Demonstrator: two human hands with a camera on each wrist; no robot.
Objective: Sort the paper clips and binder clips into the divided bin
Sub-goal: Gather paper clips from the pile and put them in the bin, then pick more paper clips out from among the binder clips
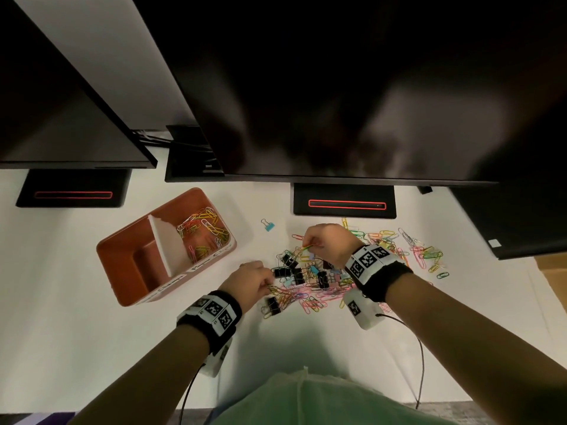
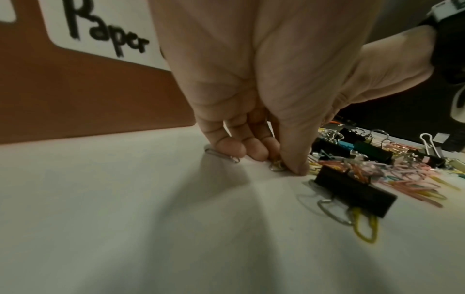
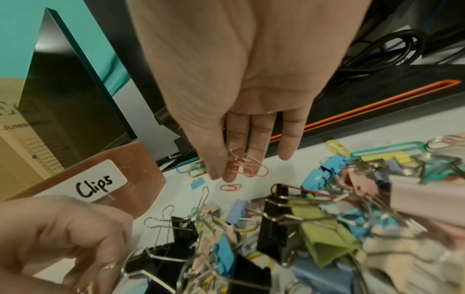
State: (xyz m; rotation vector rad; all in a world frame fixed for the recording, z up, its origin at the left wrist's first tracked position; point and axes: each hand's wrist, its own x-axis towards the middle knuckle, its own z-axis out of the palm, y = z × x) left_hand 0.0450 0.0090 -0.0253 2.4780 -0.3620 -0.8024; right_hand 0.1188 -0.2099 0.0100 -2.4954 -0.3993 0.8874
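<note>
An orange divided bin (image 1: 122, 250) stands left of centre; its far compartment holds coloured paper clips (image 1: 204, 230), while the near compartment looks bare. A mixed pile of paper clips and binder clips (image 1: 310, 280) lies between my hands. At the pile's left edge my left hand (image 1: 270, 285) pinches paper clips against the table, thumb and fingers pressed together (image 2: 284, 165). A black binder clip (image 2: 352, 191) lies just right of that thumb. Above the pile's far side, my right hand (image 1: 308, 245) pinches a few pink paper clips (image 3: 241, 165) between thumb and fingers.
Two dark monitors overhang the desk, their stands (image 1: 343, 200) at the back. A lone blue binder clip (image 1: 269, 225) lies between bin and pile. More paper clips (image 1: 423, 253) spread to the right. The bin's labels read "Paper" (image 2: 105, 37) and "Clips" (image 3: 94, 185).
</note>
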